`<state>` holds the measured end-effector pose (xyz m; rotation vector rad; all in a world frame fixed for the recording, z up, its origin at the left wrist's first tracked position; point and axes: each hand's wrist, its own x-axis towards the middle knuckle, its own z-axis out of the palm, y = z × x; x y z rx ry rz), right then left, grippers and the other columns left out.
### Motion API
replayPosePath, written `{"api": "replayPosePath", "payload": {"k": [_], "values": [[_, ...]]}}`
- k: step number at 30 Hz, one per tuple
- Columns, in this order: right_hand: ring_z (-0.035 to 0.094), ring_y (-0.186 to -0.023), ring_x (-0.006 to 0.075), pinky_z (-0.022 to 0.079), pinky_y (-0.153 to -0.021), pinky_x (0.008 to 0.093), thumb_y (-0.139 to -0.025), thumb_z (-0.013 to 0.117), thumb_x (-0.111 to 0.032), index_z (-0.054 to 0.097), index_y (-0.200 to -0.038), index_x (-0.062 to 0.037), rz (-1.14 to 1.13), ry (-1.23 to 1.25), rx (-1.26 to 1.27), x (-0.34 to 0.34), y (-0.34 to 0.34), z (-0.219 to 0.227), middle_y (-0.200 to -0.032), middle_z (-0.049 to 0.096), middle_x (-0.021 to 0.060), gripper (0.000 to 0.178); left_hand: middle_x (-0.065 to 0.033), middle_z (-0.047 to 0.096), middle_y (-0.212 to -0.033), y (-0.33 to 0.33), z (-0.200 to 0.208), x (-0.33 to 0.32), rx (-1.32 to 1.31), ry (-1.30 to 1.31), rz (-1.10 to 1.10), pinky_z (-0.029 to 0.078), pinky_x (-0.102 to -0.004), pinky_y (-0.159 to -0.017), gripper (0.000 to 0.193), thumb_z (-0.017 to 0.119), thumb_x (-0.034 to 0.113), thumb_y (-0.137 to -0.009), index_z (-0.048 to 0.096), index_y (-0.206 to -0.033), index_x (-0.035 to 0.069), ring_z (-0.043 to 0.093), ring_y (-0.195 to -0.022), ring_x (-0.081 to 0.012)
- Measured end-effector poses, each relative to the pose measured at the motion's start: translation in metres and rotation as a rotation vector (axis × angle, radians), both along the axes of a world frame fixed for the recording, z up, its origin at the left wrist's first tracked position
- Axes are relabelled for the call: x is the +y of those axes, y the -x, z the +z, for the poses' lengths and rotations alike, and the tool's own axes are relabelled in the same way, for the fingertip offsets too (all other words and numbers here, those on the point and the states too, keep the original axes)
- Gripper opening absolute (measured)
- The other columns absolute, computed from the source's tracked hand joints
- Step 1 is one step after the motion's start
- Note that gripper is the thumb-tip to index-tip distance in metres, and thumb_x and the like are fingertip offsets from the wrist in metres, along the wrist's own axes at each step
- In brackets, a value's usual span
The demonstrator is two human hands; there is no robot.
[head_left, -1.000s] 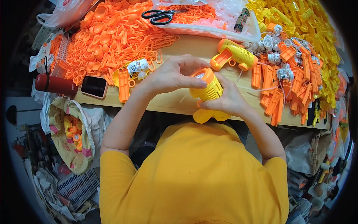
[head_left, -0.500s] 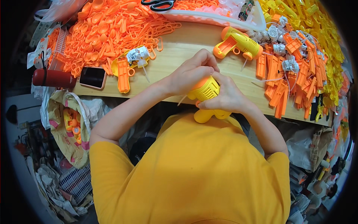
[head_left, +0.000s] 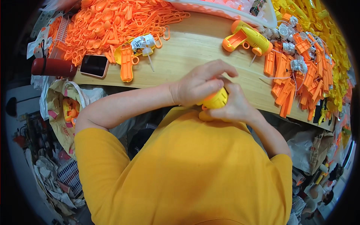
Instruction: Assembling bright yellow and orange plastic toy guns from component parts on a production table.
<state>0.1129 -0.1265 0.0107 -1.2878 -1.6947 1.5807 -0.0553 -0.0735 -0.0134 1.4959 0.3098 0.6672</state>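
A yellow toy gun (head_left: 218, 99) with an orange end is held close against my shirt, mostly covered by my hands. My right hand (head_left: 237, 104) wraps round its body from the right, thumb across the near side. From the left, my left hand (head_left: 200, 84) presses its thumb at the orange end, with the forefinger bent out above it; the other fingertips are hidden. Beyond my hands lies another yellow and orange toy gun (head_left: 248, 39) on its side. Farther left rests an opened toy gun half (head_left: 128, 63) with a white motor unit (head_left: 143, 44) on it.
Orange plastic parts (head_left: 108, 26) are heaped at the back left of the wooden table (head_left: 187, 48), near a phone (head_left: 94, 66) and a red flask (head_left: 54, 68). A white bin (head_left: 240, 15) stands behind. Orange gun pieces (head_left: 285, 90) and yellow shells (head_left: 322, 41) crowd the right. A sack (head_left: 60, 108) hangs at left.
My hands and the toy gun have come lower, closer to my body, and the gun is more covered. My left forefinger reaches out farther. The view has shifted slightly; the scissors have left it.
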Motion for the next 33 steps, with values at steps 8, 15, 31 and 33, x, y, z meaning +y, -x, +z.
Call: {"api": "replayPosePath", "payload": {"k": [8,15,31,33], "values": [[0.058,-0.096,0.0193,0.048,-0.083,0.0328,-0.058,0.081,-0.019,0.054,-0.107,0.0018,0.005,-0.041,-0.052,-0.006,-0.005,0.0,-0.1,0.059,0.0104,0.06,-0.0144,0.052,-0.114,-0.011,-0.002,0.001,-0.053,-0.243,0.034,0.036,-0.0356,-0.099,0.034,0.045,0.015,-0.085,0.053,-0.114,-0.001,0.048,-0.112,-0.0254],[0.059,-0.097,0.0167,0.05,-0.083,0.0309,-0.071,0.074,-0.024,0.041,-0.125,-0.0007,-0.245,0.21,0.295,0.038,-0.012,0.016,-0.106,0.057,0.01,0.067,-0.0093,0.06,-0.092,-0.019,0.023,0.048,-0.03,-0.598,0.374,0.046,-0.0316,-0.082,0.024,0.048,0.02,-0.092,0.061,-0.099,0.0,0.058,-0.089,-0.0216],[0.058,-0.106,0.0258,0.046,-0.093,0.0373,-0.054,0.089,-0.016,0.037,-0.128,-0.0041,0.165,-0.739,0.211,0.059,-0.008,-0.004,-0.116,0.058,0.0144,0.091,-0.0018,0.063,-0.091,0.014,-0.009,0.054,0.229,0.41,0.441,0.051,-0.0272,-0.068,0.025,0.051,0.029,-0.094,0.061,-0.099,0.007,0.059,-0.082,-0.0086],[0.059,-0.095,0.0169,0.048,-0.086,0.0316,-0.054,0.087,-0.009,0.046,-0.113,-0.0054,-0.066,-0.536,0.376,0.055,-0.006,-0.016,-0.106,0.059,0.0078,0.072,0.0001,0.062,-0.084,0.045,0.015,0.083,0.222,0.119,0.696,0.049,-0.0234,-0.066,0.017,0.059,0.021,-0.091,0.063,-0.1,0.007,0.058,-0.077,-0.0068]]}}
